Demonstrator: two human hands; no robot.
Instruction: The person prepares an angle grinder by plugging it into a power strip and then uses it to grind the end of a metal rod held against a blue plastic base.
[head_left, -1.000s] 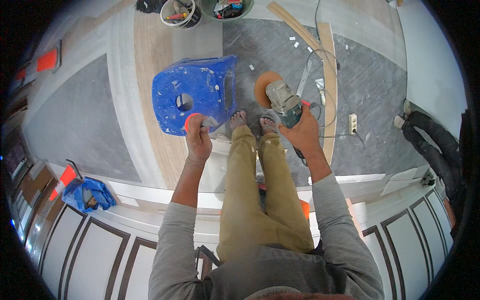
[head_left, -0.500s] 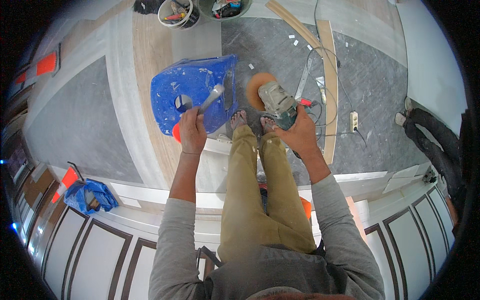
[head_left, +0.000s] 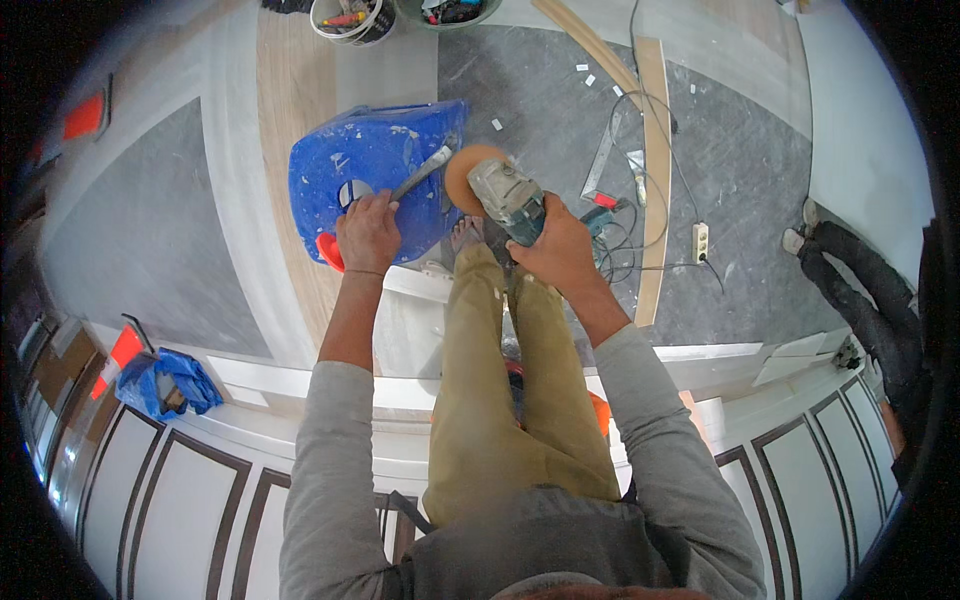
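Observation:
My right hand [head_left: 560,250] grips a grey-green angle grinder [head_left: 507,197] with an orange sanding disc [head_left: 462,178] on its head. My left hand [head_left: 368,232] holds a thin metal tool [head_left: 420,175] whose tip points toward the disc. Both hands are above a blue plastic stool [head_left: 370,165] spattered with white. An orange object [head_left: 329,251] shows just under my left hand. My legs in tan trousers [head_left: 500,400] and my bare feet hang below.
Two buckets of tools [head_left: 350,15] stand at the top. Wooden strips [head_left: 655,170], a power strip [head_left: 700,242] and tangled cords lie on the grey floor at right. A blue bag [head_left: 165,380] lies at left. Another person's dark-clad legs [head_left: 860,300] are at far right.
My left hand rose from the stool's edge and now holds the metal tool up toward the disc. The grinder moved left, closer to the stool.

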